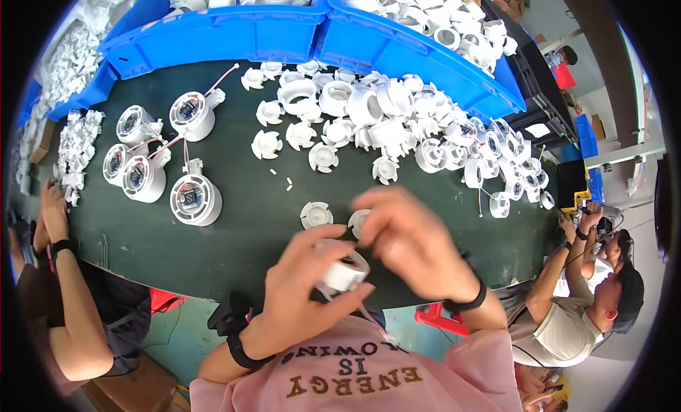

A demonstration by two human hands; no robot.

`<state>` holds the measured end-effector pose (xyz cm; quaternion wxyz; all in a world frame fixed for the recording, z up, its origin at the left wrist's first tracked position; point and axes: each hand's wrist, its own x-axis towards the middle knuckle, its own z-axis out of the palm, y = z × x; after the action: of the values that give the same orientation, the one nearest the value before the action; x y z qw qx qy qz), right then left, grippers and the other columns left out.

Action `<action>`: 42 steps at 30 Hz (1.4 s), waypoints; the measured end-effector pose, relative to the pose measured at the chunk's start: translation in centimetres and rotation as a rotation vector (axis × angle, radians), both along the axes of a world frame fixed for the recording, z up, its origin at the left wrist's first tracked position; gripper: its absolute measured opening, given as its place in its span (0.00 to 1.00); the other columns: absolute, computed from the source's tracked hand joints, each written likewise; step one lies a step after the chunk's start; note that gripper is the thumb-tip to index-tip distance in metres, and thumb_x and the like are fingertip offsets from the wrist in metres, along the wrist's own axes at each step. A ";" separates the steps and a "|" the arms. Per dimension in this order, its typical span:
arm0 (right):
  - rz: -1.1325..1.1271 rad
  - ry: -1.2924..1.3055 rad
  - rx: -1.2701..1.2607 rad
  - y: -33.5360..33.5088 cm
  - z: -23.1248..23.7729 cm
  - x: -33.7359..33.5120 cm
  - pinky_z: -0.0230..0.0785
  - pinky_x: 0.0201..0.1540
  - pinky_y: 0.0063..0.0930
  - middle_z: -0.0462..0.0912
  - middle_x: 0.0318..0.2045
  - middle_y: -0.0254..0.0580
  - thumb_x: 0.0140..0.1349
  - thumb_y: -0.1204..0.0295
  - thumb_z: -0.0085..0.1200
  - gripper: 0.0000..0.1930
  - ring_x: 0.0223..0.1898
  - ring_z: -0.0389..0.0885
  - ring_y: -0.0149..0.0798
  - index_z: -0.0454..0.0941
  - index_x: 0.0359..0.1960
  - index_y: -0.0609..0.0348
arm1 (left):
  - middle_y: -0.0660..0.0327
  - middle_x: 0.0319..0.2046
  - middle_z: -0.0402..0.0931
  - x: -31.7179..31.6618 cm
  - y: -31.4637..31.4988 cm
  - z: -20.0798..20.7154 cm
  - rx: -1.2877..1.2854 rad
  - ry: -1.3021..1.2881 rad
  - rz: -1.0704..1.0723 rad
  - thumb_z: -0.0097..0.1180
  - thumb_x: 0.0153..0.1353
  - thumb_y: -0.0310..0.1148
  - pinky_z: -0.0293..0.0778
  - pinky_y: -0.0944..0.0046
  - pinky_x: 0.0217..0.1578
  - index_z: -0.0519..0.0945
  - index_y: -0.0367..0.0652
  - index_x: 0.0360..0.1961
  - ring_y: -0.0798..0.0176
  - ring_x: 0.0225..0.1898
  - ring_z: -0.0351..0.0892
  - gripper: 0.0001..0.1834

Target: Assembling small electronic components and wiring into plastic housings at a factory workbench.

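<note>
My left hand point(301, 274) is closed around a white round housing point(344, 270), holding it tilted near the table's front edge. My fingers cover part of the housing, and its inside is hard to make out. To the right, my right hand point(411, 245) is smeared by motion, its fingers bent over the table. Close to its fingertips lies a white vaned disc point(359, 223), partly hidden behind them. A second vaned disc point(316, 215) lies just beyond my left hand. Whether the right fingers hold anything does not show.
Several wired white housings with circuit boards point(196, 199) stand at left. White rings and vaned discs point(365, 107) are heaped farther back, before blue bins point(220, 40). More housings point(507, 160) cluster at right. Co-workers' arms point(81, 298) reach in from both sides.
</note>
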<state>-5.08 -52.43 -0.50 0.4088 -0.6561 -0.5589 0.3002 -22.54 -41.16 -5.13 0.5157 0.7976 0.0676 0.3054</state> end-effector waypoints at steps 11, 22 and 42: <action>-0.431 -0.613 0.028 2.3 -2.1 6.4 0.66 0.26 0.27 0.74 0.26 0.38 0.51 0.72 0.65 0.11 0.24 0.75 0.35 0.74 0.27 0.63 | 0.54 0.44 0.74 -0.8 -0.4 1.2 -0.824 0.119 -0.086 0.46 0.67 0.45 0.74 0.67 0.40 0.66 0.41 0.51 0.63 0.42 0.78 0.20; -0.378 0.723 -0.088 -2.6 -1.7 -5.2 0.55 0.14 0.12 0.74 0.21 0.31 0.66 0.47 0.45 0.27 0.14 0.66 0.19 0.65 0.51 0.60 | 0.62 0.22 0.70 2.0 -1.8 -0.1 -0.245 0.072 0.055 0.54 0.63 0.39 0.64 0.70 0.24 0.68 0.37 0.43 0.73 0.23 0.65 0.17; -0.230 0.310 0.093 -4.6 -3.0 -5.0 0.67 0.28 0.20 0.80 0.32 0.40 0.58 0.68 0.61 0.28 0.27 0.76 0.27 0.61 0.56 0.62 | 0.52 0.31 0.75 2.3 -1.8 0.4 -0.074 0.036 0.010 0.39 0.63 0.38 0.69 0.64 0.30 0.74 0.32 0.41 0.61 0.27 0.73 0.19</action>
<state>-10.06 -57.00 -3.49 0.5512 -0.6421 -0.4239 0.3228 -20.21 -42.96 -4.71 0.5421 0.7829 0.0922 0.2911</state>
